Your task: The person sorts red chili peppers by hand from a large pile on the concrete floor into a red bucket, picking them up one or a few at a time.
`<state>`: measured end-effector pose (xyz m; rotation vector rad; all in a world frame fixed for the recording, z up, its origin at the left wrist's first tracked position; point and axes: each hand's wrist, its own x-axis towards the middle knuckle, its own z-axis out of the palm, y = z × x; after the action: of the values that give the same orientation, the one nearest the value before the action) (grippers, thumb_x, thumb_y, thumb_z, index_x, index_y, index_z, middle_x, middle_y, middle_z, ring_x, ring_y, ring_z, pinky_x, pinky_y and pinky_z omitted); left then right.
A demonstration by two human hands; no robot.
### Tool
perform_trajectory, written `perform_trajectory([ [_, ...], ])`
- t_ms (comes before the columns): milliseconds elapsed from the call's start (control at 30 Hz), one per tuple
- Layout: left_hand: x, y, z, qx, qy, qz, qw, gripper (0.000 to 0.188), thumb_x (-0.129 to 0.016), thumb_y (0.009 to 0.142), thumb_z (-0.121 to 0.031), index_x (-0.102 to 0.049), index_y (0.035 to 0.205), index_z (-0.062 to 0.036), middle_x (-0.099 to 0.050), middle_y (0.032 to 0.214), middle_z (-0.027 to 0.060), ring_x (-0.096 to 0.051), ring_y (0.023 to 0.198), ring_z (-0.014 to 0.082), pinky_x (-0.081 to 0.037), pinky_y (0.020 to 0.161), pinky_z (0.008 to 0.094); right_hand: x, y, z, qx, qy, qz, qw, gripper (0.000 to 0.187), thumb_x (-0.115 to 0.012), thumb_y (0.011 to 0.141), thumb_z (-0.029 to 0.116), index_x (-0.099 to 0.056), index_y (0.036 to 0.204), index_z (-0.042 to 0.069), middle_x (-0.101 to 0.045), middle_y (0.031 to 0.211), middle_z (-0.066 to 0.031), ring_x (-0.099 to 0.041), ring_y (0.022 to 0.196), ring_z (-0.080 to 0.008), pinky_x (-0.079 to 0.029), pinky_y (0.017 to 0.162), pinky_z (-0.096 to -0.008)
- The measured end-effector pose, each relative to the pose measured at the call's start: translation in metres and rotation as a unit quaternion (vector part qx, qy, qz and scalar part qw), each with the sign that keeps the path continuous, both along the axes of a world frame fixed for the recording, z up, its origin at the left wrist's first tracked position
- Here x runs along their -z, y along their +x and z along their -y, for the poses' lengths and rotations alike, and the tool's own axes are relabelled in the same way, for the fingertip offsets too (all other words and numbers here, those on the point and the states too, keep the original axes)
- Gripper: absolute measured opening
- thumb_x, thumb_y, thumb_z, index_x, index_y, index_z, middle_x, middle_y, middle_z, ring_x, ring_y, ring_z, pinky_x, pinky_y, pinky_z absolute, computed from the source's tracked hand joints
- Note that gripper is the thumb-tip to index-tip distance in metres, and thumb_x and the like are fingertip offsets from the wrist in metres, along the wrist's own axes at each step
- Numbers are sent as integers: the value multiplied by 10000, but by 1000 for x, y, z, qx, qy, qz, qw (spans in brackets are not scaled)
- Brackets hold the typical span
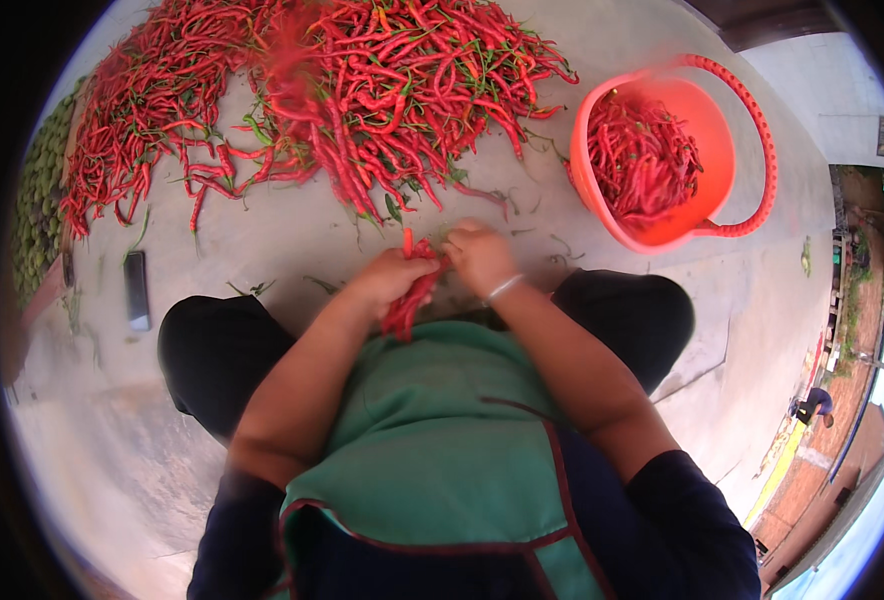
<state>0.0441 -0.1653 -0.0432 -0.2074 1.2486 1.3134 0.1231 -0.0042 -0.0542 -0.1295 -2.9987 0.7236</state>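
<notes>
My left hand (387,280) is closed round a small bunch of red chilli peppers (402,316), whose ends stick out above and below the fingers. Right beside it, my right hand (481,260) has its fingers pinched together at the bunch's upper side; what lies between them is too small and blurred to make out. A bracelet circles that wrist. Beyond both hands spreads a large heap of red chilli peppers (412,90) with green stems. At the far right stands a red-orange basket (719,165) with an arched handle, partly filled with chilli peppers (642,165).
A dark phone (137,288) lies on the concrete floor (252,240) to the left. Loose green stems (252,289) are scattered near my folded legs. Green produce (42,200) is piled at the far left edge. Another person (815,405) is in the distance at right.
</notes>
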Motion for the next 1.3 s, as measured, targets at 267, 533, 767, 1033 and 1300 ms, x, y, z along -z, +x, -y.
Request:
perform_trajectory([
  [267,11,-24,14,-168,26,-45,984,114,-619,763,-58,-552,848,-24,-574,718,58,-562,622,159,-466,529,280,31,-61,-40,134,-35,58,989,176,-604,717,148,-627,884,95,-596,881,-112,-581,834,-293,-473,724,-392],
  [533,6,-31,11,-197,33,-155,968,109,-615,769,-65,-570,866,-45,-575,726,18,-538,616,106,-444,539,246,-2,-76,-35,105,-134,157,973,179,-629,756,199,-635,861,54,-627,784,-73,-603,747,-204,-481,680,-322],
  [767,-14,-12,-4,-140,97,-57,984,109,-592,791,-51,-561,894,-34,-573,744,35,-558,648,125,-465,584,255,-18,-43,3,146,-356,66,921,158,-647,735,137,-627,866,51,-618,748,-42,-602,703,-154,-476,642,-289],
  [1033,9,-26,25,-288,0,-99,952,103,-611,761,-59,-545,836,-36,-554,686,35,-546,583,132,-457,527,264,5,-64,1,-17,66,111,992,167,-600,745,161,-608,898,96,-589,941,-96,-589,849,-278,-481,741,-383],
  [1300,10,-40,31,-360,19,-68,930,105,-587,773,-46,-559,874,-33,-562,722,33,-552,625,135,-461,551,271,21,-162,34,82,108,167,977,258,-595,786,243,-575,966,59,-613,913,-145,-606,822,-295,-483,727,-392],
])
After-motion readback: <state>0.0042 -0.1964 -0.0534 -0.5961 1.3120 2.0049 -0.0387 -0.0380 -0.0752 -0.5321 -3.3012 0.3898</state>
